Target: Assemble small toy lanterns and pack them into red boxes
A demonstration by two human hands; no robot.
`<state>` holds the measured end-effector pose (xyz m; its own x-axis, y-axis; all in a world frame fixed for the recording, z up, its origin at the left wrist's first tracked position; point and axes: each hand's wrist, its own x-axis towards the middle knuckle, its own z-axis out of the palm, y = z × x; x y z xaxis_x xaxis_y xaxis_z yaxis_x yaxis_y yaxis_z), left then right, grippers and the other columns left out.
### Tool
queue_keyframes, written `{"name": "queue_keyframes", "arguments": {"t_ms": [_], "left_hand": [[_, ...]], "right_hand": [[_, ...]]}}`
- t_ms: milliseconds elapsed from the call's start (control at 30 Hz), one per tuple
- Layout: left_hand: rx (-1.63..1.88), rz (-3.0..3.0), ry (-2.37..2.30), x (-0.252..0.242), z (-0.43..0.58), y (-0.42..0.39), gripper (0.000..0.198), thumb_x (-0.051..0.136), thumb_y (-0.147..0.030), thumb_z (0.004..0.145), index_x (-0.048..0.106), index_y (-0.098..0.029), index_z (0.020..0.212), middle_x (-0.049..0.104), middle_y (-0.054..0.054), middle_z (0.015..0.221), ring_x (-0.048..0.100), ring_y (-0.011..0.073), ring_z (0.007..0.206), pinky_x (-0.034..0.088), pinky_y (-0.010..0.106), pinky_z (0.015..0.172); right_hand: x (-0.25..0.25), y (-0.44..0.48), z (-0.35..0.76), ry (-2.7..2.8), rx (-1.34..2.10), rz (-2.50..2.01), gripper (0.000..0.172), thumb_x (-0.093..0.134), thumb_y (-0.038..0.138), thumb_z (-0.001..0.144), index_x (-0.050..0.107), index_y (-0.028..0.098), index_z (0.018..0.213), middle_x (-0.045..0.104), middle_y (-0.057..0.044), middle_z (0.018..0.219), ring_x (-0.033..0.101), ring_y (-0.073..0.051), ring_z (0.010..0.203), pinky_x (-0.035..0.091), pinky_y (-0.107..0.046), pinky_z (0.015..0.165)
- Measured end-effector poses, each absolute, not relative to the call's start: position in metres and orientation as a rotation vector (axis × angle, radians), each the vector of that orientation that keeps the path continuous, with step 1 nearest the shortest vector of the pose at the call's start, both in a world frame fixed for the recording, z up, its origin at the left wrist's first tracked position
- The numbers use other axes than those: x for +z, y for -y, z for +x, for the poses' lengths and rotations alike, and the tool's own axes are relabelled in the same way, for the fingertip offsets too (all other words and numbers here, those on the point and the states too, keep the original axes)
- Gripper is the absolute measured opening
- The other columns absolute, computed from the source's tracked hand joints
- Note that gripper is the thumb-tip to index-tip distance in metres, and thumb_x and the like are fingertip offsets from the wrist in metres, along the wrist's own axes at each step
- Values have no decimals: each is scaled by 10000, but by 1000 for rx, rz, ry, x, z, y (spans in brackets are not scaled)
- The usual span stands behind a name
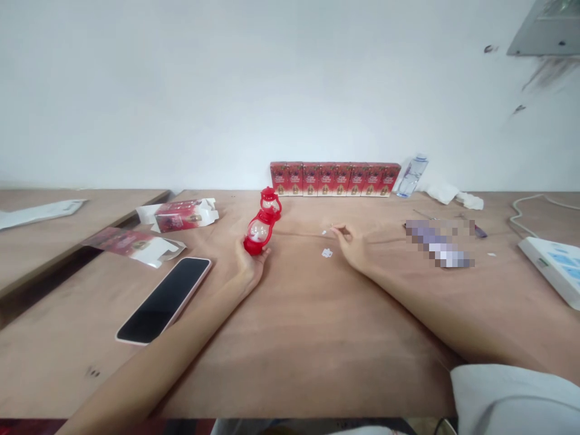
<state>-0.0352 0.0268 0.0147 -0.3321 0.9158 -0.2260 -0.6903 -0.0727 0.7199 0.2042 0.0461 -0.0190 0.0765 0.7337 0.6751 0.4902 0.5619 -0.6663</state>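
Note:
My left hand (pixel 251 266) is wrapped round the base of a small red lantern (pixel 259 231) with a clear globe, which leans to the right. Just behind it is a second red lantern (pixel 269 202), partly covered by the first one. Thumb and fingertips of my right hand (pixel 351 244) are pinched together above the table; whatever may be between them is too small to make out. Near those fingertips lie a tiny white piece (pixel 323 232) and a little cluster of white pieces (pixel 327 253).
Several red printed boxes (pixel 335 179) line the wall beside a bottle (pixel 412 176) and crumpled tissue (pixel 444 192). At left lie an opened box (pixel 179 215), a flattened carton (pixel 140 248) and a phone (pixel 165 300). A white power strip (pixel 555 266) is at right.

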Motion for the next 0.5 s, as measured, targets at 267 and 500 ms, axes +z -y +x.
{"name": "queue_keyframes", "arguments": {"t_ms": [267,500], "left_hand": [[1706,546,-914,5,-33,-29,196,645,-259,602,508,-175,714,565,-22,685,529,98,549,464,194,454],[1635,1098,-946,2,-22,-11,340,729,-350,603,517,-187,812,554,-4,827,556,133,715,518,222,512]], "right_hand": [[-29,-81,253,1833,0,-1395,159,543,275,805,640,186,715,612,-71,832,587,-194,756,474,-345,739],[-14,-46,209,1693,157,-1132,221,529,386,850,648,205,891,602,-50,819,575,-188,761,472,-356,756]]}}
